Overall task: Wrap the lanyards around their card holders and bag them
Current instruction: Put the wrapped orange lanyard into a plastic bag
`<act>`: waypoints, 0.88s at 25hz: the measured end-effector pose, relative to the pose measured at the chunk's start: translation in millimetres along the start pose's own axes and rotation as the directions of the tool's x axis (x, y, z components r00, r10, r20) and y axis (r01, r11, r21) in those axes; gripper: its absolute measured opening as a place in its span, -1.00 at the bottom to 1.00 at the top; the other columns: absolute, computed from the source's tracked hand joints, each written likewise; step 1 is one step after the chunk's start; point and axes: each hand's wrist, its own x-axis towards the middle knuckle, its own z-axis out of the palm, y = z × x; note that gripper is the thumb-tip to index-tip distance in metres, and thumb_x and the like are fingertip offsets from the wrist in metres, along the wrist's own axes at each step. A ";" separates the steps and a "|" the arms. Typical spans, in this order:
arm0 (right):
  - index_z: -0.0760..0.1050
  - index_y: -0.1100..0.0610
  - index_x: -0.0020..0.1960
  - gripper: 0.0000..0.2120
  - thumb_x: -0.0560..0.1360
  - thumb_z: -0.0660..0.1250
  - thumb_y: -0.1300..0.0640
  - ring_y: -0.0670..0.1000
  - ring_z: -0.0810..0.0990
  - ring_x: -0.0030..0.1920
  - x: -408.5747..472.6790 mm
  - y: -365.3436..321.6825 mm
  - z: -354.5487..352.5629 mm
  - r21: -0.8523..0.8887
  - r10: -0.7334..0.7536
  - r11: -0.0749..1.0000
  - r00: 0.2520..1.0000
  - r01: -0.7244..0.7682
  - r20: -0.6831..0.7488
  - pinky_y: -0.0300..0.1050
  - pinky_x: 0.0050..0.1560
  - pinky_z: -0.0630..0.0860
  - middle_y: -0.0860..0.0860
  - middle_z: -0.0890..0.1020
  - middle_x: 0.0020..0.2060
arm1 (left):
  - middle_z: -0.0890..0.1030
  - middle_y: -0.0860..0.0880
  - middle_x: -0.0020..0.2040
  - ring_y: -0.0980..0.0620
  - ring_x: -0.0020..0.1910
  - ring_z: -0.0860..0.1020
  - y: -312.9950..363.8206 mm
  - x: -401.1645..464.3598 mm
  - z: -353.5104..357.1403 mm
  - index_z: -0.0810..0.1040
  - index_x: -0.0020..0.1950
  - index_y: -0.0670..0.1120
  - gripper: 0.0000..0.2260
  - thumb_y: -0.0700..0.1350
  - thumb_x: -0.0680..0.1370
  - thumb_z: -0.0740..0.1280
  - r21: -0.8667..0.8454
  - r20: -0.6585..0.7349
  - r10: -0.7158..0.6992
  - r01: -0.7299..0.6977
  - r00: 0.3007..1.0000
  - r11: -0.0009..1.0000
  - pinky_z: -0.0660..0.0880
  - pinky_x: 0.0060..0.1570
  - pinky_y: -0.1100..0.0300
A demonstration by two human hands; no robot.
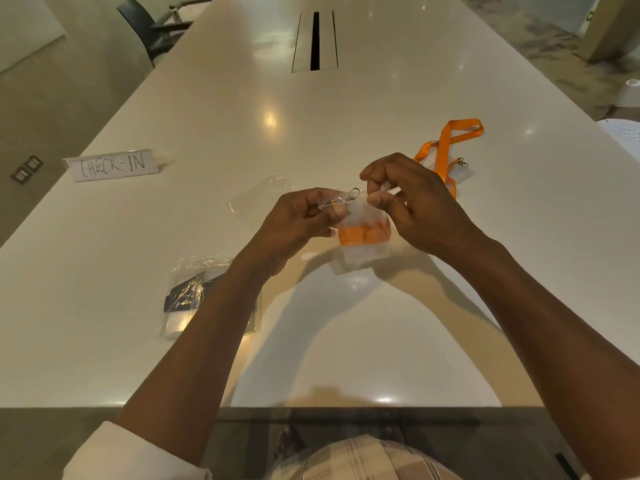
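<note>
A clear card holder wrapped in an orange lanyard (363,235) hangs inside a clear plastic bag (360,254) held above the white table. My left hand (298,220) pinches the bag's top left edge, where the lanyard's metal clip (351,195) sticks out. My right hand (412,202) pinches the top right edge. A second orange lanyard (450,140) with its card holder lies unwrapped on the table behind my right hand. A bagged black lanyard (187,292) lies under my left forearm.
An empty clear bag (259,199) lies flat beyond my left hand. A paper "CHECK-IN" sign (112,165) stands at the left. A cable slot (315,39) runs down the far middle of the table (346,341). A dark chair (149,26) stands at the far left.
</note>
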 end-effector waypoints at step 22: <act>0.55 0.12 -0.19 -0.88 0.52 0.40 0.20 -0.17 0.59 -0.39 -5.2 5.8 7.1 0.425 0.504 0.789 0.863 -0.444 -0.033 -0.17 -0.37 0.58 -0.04 0.63 -0.35 | 0.59 -0.12 -0.35 0.00 -0.34 0.53 -1.1 2.7 25.9 0.70 -0.20 0.07 -0.79 -0.02 0.58 0.33 0.134 -0.320 0.114 -0.074 0.941 0.988 0.55 -0.25 -0.04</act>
